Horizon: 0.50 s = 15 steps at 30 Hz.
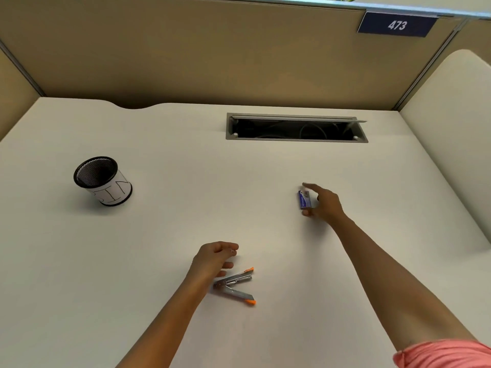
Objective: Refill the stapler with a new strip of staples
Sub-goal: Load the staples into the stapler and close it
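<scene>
On the white desk (159, 221), the stapler (235, 285) lies low near the middle, at about 6 o'clock. It is spread apart in a V shape with orange tips, so it looks ready to take new staples. No staples can be seen going into it yet.

The left hand (215, 257) rests just above the stapler, touching or almost touching its upper arm. Its fingers are curled loosely and do not seem to grip anything.

The right hand (322, 201) is farther out, at about 2 o'clock. Its fingers are spread around a small blue staple box (304, 200). The finger and thumb sit at the two ends of the box, but it is hard to tell if they squeeze it yet.

So the job is only at its start. Left to do: take a strip from the box, slide it into the stapler, and close the stapler.

A black mesh cup (102, 180) stands far off at 10 o'clock.
</scene>
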### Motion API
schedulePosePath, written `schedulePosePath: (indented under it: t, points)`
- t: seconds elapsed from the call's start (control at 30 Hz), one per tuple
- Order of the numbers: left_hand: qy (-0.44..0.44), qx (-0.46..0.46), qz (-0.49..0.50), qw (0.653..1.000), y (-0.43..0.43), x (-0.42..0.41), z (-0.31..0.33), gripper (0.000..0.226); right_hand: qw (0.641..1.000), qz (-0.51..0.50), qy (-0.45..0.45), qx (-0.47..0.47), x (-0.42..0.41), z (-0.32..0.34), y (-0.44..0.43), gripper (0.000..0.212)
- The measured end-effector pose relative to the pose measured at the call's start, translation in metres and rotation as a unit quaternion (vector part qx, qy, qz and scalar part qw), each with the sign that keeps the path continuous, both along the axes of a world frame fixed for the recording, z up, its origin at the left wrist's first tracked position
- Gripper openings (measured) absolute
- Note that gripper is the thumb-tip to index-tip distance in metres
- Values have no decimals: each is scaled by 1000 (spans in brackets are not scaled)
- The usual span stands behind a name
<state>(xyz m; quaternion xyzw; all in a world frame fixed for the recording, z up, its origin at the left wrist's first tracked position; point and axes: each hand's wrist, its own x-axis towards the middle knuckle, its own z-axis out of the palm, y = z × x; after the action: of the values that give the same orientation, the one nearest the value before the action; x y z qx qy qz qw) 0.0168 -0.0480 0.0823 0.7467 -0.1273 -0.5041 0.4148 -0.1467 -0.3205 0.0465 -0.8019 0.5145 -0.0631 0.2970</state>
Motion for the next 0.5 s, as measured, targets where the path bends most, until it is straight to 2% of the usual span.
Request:
schedulePosePath:
  t: [0.07, 0.1, 0.2, 0.3, 0.4, 0.5]
  points:
    - [-70, 23, -27, 997, 3, 2, -6, 17, 999, -20, -31, 17, 0, 11, 13, 87]
    - [-110, 33, -40, 993, 5, 2, -9, 18, 998, -30, -59, 18, -1, 17, 23, 81]
    - [-193, 58, -61, 978, 12, -3, -16, 21, 992, -49, -115, -4, -8, 24, 66, 43]
    - [-230, 69, -87, 967, 19, -10, -26, 23, 990, -25, -121, 71, -13, 20, 120, 13]
    - [-230, 65, -104, 965, 22, -17, -35, 23, 983, 15, -119, 136, -11, 11, 174, 10]
    - [-252, 56, -113, 959, 24, -22, -41, 26, 984, 78, -99, 123, -9, 0, 213, 18]
